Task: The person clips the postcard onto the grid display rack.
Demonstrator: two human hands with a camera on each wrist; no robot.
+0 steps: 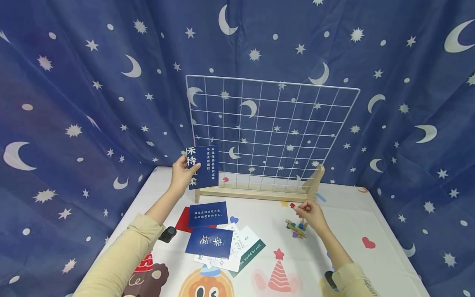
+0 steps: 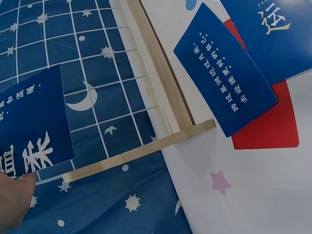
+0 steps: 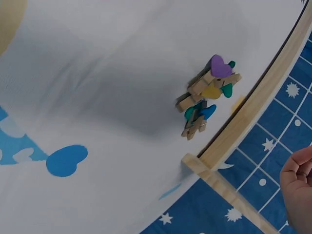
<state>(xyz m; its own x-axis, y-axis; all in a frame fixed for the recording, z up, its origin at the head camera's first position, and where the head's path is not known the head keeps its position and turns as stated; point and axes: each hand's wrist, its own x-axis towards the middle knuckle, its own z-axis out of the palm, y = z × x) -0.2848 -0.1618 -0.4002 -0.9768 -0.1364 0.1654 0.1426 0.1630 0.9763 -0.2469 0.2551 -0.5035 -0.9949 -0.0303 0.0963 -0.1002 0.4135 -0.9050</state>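
My left hand (image 1: 182, 175) pinches a dark blue card (image 1: 204, 167) with white Chinese characters, thumb on its front. The card is upright before the lower left of a white wire grid (image 1: 267, 132). In the left wrist view, part of the blue card (image 2: 34, 122) and the thumb show. To the right, my right hand (image 1: 311, 213) pinches a small clothespin with a red decoration (image 1: 292, 205); the fingers hide most of it. Below that hand lies a pile of wooden clothespins (image 1: 295, 228) with coloured hearts. In the right wrist view the hand (image 3: 298, 187) has curled fingers.
A wooden base (image 1: 252, 193) holds the grid upright at the table's back. Two blue cards (image 1: 208, 214), a red card (image 1: 183, 220) and several white and green ones (image 1: 252, 255) overlap in front of it. A starry blue curtain (image 1: 111, 103) hangs behind.
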